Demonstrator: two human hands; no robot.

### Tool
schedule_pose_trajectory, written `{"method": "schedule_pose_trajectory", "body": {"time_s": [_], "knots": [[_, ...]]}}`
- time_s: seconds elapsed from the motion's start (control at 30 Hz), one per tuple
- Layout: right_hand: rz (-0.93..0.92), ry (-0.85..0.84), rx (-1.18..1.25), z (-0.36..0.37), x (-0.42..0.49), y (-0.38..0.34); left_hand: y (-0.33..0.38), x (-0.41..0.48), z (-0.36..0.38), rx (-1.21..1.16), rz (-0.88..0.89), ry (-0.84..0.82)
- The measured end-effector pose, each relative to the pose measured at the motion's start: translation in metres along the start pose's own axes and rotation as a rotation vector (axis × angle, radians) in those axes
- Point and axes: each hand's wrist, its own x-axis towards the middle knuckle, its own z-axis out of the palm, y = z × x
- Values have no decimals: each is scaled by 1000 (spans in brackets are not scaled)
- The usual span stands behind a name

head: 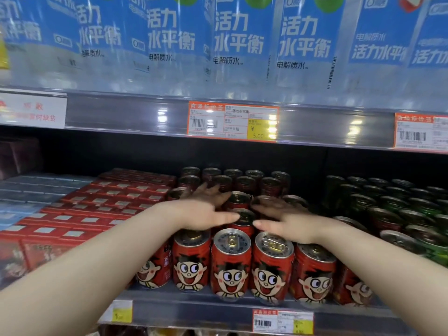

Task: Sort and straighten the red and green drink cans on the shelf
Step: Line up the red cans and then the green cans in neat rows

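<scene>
The red cartoon-faced metal drink cans (pixel 231 263) stood in rows on the grey shelf (pixel 194 309), one file running between the straight, loosely spread fingers of the left hand (pixel 203 212) and right hand (pixel 286 220). The flat hands gripped nothing, probably bracketing that file to square it; dark green cans (pixel 400 214) stood beyond the right fingers.

活力水平衡 and 电解质水 on blue bottle labels (pixel 238 37), ¥ 5.00 on orange price tag (pixel 232 122)
</scene>
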Motion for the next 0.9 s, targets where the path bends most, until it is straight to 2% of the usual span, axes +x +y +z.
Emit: {"method": "schedule_pose_trajectory", "body": {"time_s": [0.13,0.8,0.9], "knots": [[12,23,7,3,0,2,-5,-2,16,13,-64,-41],[-2,46,31,8,5,8,-3,-6,13,-32,-57,-77],[-10,86,111,9,7,11,-3,-7,14,-33,-53,-65]]}}
